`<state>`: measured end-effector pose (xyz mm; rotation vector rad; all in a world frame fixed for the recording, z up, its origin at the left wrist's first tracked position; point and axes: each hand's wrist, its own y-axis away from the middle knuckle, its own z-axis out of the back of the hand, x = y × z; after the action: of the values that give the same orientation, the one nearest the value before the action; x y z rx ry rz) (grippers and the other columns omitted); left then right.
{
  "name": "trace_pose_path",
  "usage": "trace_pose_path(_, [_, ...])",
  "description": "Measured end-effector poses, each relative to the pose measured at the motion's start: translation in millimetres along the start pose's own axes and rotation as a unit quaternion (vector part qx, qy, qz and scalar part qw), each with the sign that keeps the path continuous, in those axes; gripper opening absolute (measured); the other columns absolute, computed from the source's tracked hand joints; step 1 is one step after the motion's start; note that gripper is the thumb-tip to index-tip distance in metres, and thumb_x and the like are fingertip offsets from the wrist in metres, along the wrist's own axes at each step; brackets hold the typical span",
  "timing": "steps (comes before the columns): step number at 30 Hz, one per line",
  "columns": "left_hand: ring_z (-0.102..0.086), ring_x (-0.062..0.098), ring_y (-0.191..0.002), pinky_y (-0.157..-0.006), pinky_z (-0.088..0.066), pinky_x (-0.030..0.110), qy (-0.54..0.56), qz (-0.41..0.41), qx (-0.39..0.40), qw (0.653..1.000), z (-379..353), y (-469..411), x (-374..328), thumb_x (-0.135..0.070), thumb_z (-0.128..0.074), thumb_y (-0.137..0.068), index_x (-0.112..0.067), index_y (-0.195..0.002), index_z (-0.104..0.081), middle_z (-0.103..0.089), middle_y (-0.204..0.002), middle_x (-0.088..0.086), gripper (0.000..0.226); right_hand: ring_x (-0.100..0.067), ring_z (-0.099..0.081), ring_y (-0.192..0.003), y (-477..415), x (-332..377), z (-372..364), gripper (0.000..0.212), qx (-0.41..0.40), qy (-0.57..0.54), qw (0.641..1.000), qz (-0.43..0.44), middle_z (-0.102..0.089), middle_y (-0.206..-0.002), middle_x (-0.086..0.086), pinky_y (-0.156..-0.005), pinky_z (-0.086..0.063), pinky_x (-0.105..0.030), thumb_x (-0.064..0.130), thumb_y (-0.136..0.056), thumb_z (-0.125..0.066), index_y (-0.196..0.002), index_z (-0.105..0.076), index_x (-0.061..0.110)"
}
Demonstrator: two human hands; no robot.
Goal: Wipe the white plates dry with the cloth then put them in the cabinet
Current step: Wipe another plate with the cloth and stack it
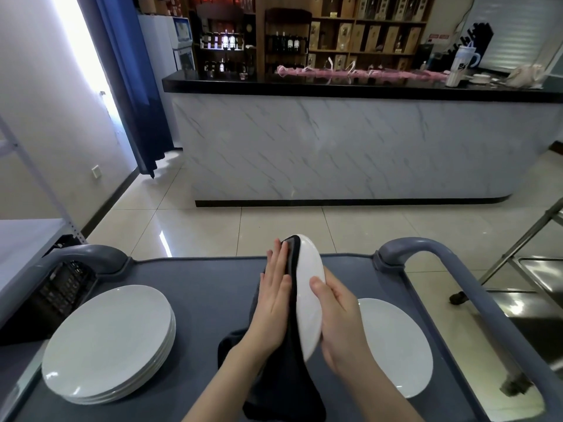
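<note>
A white plate (pixel 309 287) stands on edge above the grey cart top (pixel 201 287), held upright in the middle of the view. My right hand (pixel 338 321) grips its right face, thumb curled over the rim. A dark cloth (pixel 286 370) covers the plate's left face and hangs down to the cart. My left hand (pixel 274 296) presses flat on the cloth with straight fingers. A stack of white plates (pixel 109 342) sits on the cart's left side. One single white plate (pixel 396 345) lies on its right side.
The cart has grey handle loops at far left (pixel 88 254) and far right (pixel 426 251). A black crate (pixel 61 287) sits left of the cart. A steel sink unit (pixel 536 287) stands to the right. A marble-fronted bar counter (pixel 335 141) lies across tiled floor ahead.
</note>
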<state>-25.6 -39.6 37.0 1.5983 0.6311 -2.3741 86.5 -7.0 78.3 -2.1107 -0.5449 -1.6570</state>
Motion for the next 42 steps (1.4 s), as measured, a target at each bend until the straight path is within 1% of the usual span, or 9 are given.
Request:
trace_pose_path(3, [0.016,-0.004,-0.147,-0.123,0.006,0.046,-0.047,0.006,0.025,0.999,-2,8,1,-0.057,-0.01,-0.093,-0.036,-0.154,0.002,0.015,-0.16,-0.025,0.066,-0.02,-0.068,-0.11,-3,1,6,0.039,-0.013,-0.026,0.999,-0.014,-0.075,-0.112,-0.003,-0.092,-0.053,-0.033,0.009,-0.103,-0.041,-0.11,-0.074,0.029])
trace_pose_path(8, [0.013,-0.004,-0.147,-0.122,0.007,0.035,-0.07,-0.024,0.058,0.996,-16,34,-8,-0.05,-0.013,-0.094,-0.041,-0.152,0.003,0.013,-0.157,-0.034,0.061,-0.023,-0.07,-0.106,-13,3,11,0.034,-0.053,-0.031,0.998,-0.011,-0.075,-0.106,-0.007,-0.091,-0.053,-0.038,0.015,-0.104,-0.042,-0.102,-0.075,0.022])
trace_pose_path(13, [0.015,-0.004,-0.147,-0.122,0.007,0.032,-0.074,-0.031,0.048,0.996,-23,27,-21,-0.047,-0.013,-0.092,-0.041,-0.15,0.008,0.016,-0.155,-0.036,0.062,-0.014,-0.068,-0.108,-16,0,9,0.033,-0.04,0.017,0.999,0.006,-0.074,-0.11,0.002,-0.086,-0.053,-0.024,0.025,-0.106,-0.039,-0.107,-0.072,0.03])
trace_pose_path(17, [0.011,-0.002,-0.148,-0.121,0.003,0.039,-0.036,-0.053,0.028,0.998,-19,18,-15,-0.045,-0.015,-0.099,-0.047,-0.152,0.004,0.011,-0.16,-0.029,0.056,-0.008,-0.066,-0.112,-6,-4,5,0.033,-0.028,0.06,0.998,0.015,-0.072,-0.116,0.009,-0.093,-0.05,-0.029,0.023,-0.105,-0.039,-0.122,-0.066,0.03])
trace_pose_path(24, [0.003,-0.001,-0.149,-0.124,-0.005,0.047,0.044,-0.006,-0.017,0.999,-10,1,13,-0.054,-0.018,-0.099,-0.047,-0.152,-0.009,-0.001,-0.162,-0.027,0.054,-0.002,-0.062,-0.114,9,-6,1,0.036,-0.029,0.151,0.987,0.046,-0.07,-0.117,0.018,-0.099,-0.051,-0.033,0.011,-0.104,-0.044,-0.129,-0.062,0.028])
trace_pose_path(30, [0.006,-0.005,-0.148,-0.125,-0.005,0.042,0.076,0.065,-0.033,0.994,-20,19,15,-0.057,-0.019,-0.093,-0.05,-0.145,0.001,0.007,-0.16,-0.026,0.056,0.021,-0.047,-0.118,-1,6,0,0.041,-0.035,0.215,0.971,0.094,-0.055,-0.119,0.046,-0.097,-0.038,-0.004,0.014,-0.104,-0.042,-0.138,-0.049,0.036])
trace_pose_path(34, [0.011,-0.002,-0.148,-0.124,-0.002,0.045,0.073,0.02,-0.028,0.997,-34,39,-3,-0.056,-0.015,-0.093,-0.04,-0.151,0.003,0.011,-0.161,-0.026,0.063,0.038,-0.04,-0.1,-5,4,0,0.048,-0.048,0.261,0.956,0.126,-0.038,-0.103,0.067,-0.08,-0.031,0.009,0.012,-0.105,-0.04,-0.14,-0.032,0.042])
trace_pose_path(40, [0.014,0.001,-0.149,-0.123,-0.001,0.05,-0.019,-0.04,-0.019,0.999,-33,30,-20,-0.049,-0.014,-0.098,-0.046,-0.151,0.004,0.013,-0.16,-0.029,0.056,0.016,-0.052,-0.118,-5,1,5,0.044,-0.054,0.215,0.968,0.113,-0.057,-0.121,0.043,-0.095,-0.039,-0.004,0.011,-0.105,-0.04,-0.128,-0.055,0.045])
trace_pose_path(42, [0.012,0.003,-0.149,-0.122,-0.002,0.049,-0.018,-0.06,-0.011,0.998,-31,23,-14,-0.047,-0.015,-0.101,-0.05,-0.152,0.002,0.011,-0.161,-0.025,0.054,0.016,-0.051,-0.119,-2,1,5,0.043,-0.058,0.207,0.97,0.111,-0.057,-0.122,0.042,-0.094,-0.039,-0.003,0.01,-0.105,-0.04,-0.127,-0.056,0.044])
